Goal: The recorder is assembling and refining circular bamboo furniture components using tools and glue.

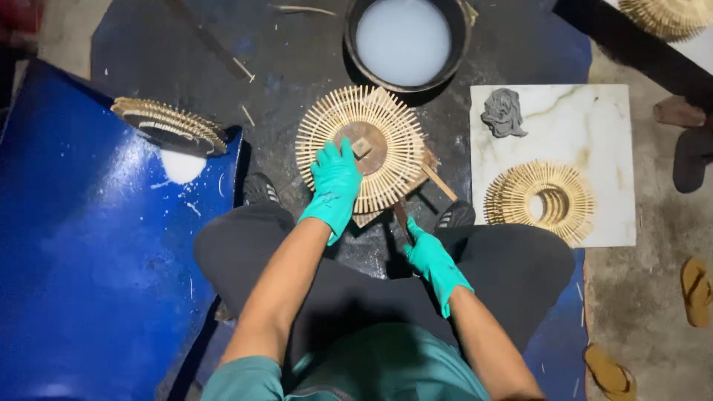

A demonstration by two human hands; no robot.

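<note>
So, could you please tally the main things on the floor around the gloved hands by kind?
Round stick rings: 4, under the left hand at, on the marble tile at, on the blue sheet, and at the top right edge
Basins of white liquid: 1
Grey rags: 1
Sandals: 2
Total: 8

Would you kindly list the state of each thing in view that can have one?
Left hand: gloved, pressed flat on the ring.
Right hand: gloved, closed on a dark tool handle.
Bamboo stick ring: flat on its stand.
Bucket: filled with milky liquid.
Second ring: lying on the marble tile.
Grey rag: crumpled.
</note>
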